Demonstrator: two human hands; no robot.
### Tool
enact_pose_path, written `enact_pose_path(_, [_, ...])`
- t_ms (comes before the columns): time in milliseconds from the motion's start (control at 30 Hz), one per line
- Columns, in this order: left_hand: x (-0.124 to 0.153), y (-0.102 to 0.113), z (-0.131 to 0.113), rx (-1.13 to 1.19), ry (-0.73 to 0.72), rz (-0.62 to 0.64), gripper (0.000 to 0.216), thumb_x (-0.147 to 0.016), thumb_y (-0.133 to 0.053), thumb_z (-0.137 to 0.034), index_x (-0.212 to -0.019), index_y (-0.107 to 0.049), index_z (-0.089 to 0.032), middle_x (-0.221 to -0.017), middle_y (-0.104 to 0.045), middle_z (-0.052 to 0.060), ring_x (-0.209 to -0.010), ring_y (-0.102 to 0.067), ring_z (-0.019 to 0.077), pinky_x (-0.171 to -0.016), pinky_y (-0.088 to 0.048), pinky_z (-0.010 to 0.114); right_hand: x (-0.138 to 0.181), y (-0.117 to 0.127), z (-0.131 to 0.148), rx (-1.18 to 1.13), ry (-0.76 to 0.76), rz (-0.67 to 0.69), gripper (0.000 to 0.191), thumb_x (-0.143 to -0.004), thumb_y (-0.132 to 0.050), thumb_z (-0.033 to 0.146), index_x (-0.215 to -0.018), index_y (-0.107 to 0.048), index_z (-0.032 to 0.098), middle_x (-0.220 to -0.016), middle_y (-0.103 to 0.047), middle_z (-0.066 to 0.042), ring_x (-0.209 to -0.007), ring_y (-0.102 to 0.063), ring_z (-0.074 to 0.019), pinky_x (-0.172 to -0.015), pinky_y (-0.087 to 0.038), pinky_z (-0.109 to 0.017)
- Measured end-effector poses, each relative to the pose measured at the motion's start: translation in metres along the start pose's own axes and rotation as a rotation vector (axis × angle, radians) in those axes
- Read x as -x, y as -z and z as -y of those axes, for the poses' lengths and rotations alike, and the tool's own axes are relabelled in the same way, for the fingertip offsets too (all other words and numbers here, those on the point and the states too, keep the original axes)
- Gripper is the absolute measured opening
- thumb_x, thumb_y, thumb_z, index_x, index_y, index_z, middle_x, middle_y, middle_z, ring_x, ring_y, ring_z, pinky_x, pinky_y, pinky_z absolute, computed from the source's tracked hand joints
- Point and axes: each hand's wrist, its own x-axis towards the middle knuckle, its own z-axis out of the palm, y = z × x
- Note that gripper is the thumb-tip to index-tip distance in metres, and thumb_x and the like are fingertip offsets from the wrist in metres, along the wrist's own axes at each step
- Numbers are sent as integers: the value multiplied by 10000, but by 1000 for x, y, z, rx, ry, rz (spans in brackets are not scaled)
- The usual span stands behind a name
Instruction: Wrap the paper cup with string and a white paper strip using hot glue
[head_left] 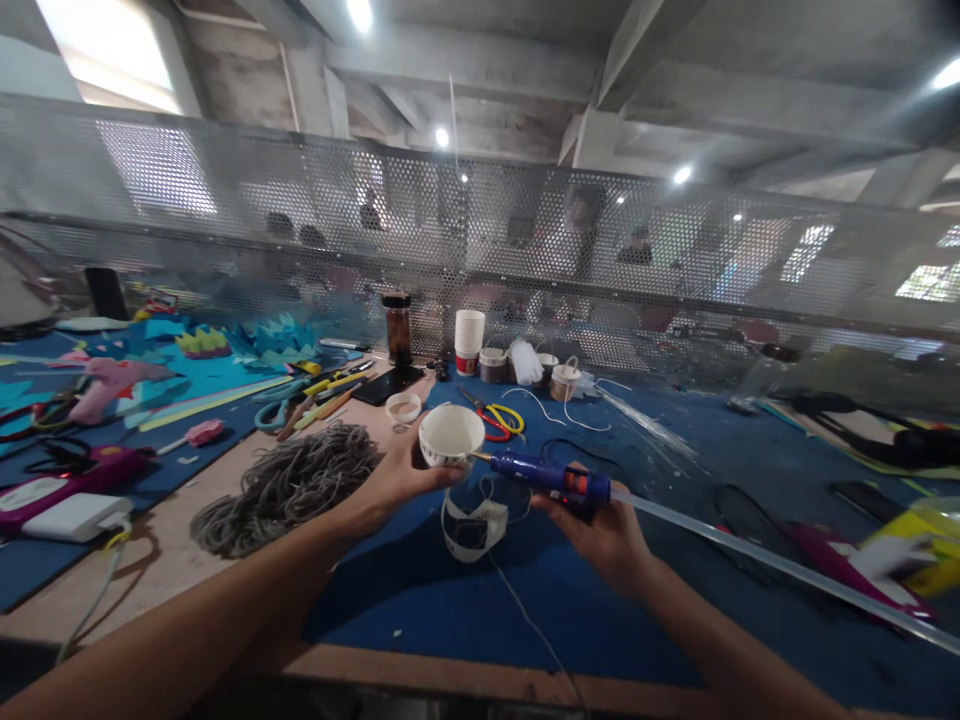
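Observation:
My left hand (409,465) grips a white paper cup (451,432) that is tilted so its open mouth faces me. In my right hand (600,530) is a blue glue gun (544,474), its metal nozzle pointing left at the side of the cup. Whether the nozzle touches the cup I cannot tell. A long clear glue stick (720,542) runs out of the back of the gun. Below the cup, a cut white paper ring (471,540) lies on the blue mat (420,615) with thin string by it.
Left of the cup lies a heap of grey yarn (292,485). Beyond stand stacked paper cups (469,340), a dark jar (397,328) and scissors (504,422). A pink glue gun (116,385) and coloured paper (277,340) lie left. A mesh screen (450,220) closes the back.

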Motion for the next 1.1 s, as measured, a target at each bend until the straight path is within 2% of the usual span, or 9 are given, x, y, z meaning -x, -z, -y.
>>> enact_pose_path(200, [1,0,-3,6,18,18,591,-681,-817,-361,-1200,-595,-186,-1081,-700,81,-1013,-633,276,-901,-505,381,-1,1,0,26,4,24,259,-876,-687,413,-754,-633,191,-633,-580,14,-538,-508,-118,-532,-388,-237])
enact_pose_path(433, [2,-1,-3,5,8,11,561,-670,-815,-385,-1155,-620,-181,-1057,-704,78,-979,-636,271,-885,-506,369,-1,-2,-2,-38,-59,-33,359,-831,-689,548,-770,-678,195,-653,-629,-19,-575,-556,-154,-567,-479,-258])
enact_pose_path(667, [1,1,-2,21,-10,23,551,-674,-808,-363,-1163,-615,-198,-1036,-703,57,-967,-615,250,-869,-499,346,0,0,-4,-56,-57,-21,291,-854,-695,479,-789,-668,197,-653,-630,-13,-555,-557,-148,-557,-461,-253])
enact_pose_path(900, [0,2,0,8,-20,26,565,-668,-812,-381,-1165,-615,-199,-1081,-707,72,-1014,-623,280,-894,-500,376,-2,0,-2,-69,-55,-42,317,-848,-693,506,-775,-681,197,-651,-639,-15,-584,-595,-161,-586,-497,-263])
enact_pose_path(1100, [0,2,1,-13,-11,29,550,-679,-799,-372,-1163,-615,-187,-1073,-715,76,-992,-637,276,-882,-507,373,-1,0,-2,-51,-48,-52,332,-837,-694,525,-775,-676,200,-621,-620,-12,-570,-573,-159,-535,-480,-251])
